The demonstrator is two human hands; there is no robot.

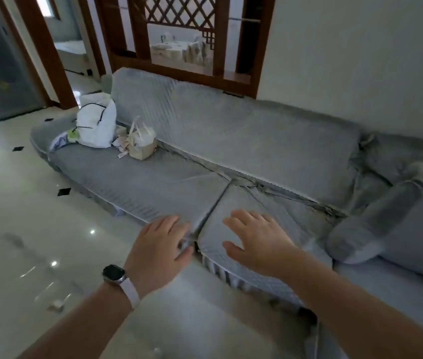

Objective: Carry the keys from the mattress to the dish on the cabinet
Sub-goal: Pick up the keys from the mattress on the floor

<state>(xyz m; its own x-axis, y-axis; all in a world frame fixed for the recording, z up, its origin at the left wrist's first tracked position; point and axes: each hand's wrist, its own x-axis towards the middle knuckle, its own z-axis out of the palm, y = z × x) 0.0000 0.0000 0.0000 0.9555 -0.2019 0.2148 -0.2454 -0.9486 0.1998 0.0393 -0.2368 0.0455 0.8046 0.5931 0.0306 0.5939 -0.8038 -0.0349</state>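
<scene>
Both hands are reaching over the front edge of a grey sofa (231, 141). The left hand (158, 251) is hovering beside the gap between two seat cushions, fingers loosely together, and something small and greyish is showing just beside its thumb; whether that is the keys cannot be told. The right hand (255, 242) is hanging over the right cushion (262, 203), fingers spread and holding nothing.
</scene>
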